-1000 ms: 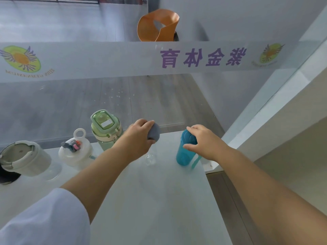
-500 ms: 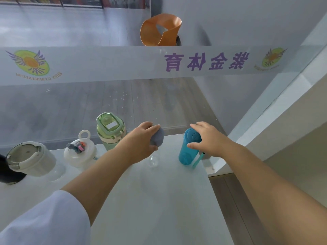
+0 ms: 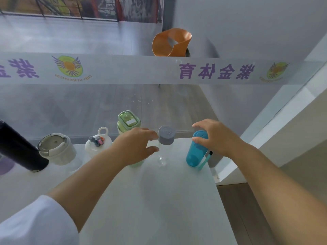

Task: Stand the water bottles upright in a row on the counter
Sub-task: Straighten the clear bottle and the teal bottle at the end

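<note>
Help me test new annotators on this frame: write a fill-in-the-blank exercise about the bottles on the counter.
1. The clear bottle by the left hand has a ___ cap.
2. The teal bottle by the right hand stands at the row's ___ end.
3. Between the white loop-handled bottle and the clear bottle stands the ___ bottle.
Missing words: grey, right, green.

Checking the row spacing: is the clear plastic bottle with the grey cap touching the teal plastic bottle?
Apart. The head view shows a strip of white counter between the clear grey-capped bottle and the teal bottle.
</note>
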`<state>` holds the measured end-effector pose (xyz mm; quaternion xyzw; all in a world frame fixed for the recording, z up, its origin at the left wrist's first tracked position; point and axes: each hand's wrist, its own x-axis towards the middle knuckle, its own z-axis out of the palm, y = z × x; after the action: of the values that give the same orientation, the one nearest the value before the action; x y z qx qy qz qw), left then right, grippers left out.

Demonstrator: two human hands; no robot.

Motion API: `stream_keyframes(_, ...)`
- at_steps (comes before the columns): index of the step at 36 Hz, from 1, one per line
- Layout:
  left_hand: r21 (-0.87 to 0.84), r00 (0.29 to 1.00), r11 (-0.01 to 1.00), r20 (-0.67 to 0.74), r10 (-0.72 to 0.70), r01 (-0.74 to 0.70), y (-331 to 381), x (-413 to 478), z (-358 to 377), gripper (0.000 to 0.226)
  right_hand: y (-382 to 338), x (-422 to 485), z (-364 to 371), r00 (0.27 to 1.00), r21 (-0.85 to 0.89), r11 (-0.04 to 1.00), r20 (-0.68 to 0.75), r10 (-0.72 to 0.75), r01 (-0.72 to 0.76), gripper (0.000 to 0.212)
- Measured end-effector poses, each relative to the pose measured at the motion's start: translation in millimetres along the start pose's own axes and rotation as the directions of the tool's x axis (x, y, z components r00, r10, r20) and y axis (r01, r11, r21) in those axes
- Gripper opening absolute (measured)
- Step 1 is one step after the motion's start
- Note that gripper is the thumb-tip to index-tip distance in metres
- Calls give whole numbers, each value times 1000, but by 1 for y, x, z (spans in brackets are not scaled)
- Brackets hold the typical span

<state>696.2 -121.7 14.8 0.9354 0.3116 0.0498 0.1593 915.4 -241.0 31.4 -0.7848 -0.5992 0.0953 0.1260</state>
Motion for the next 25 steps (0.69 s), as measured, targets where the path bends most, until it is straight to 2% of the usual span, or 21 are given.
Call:
stream_keyframes(7,50,989,989,45,-144,142,-34,-56,-1,25,-30,-5,9,986,-1,987,36,-161,161,43)
stream_keyframes(12,-29,950,950,33,-309,310,-63,-88,2,29,-57,2,17,967,20,967,-36,-251,252,37)
stream_keyframes(16,-43,920,919,36,-390,392,-82,-100,4,29,-83,13,23,959,64,963,-128,-253,262,34)
stream_keyframes(21,-57,905,903,3,-426,426,-97,-99,4,38,-119,33,35,944,57,958,-200,-264,280,46)
stream_keyframes(25,-74,905,906,-63,-421,416,-108,-89,4,55,-143,51,43,961,69,966,-143,-237,248,59)
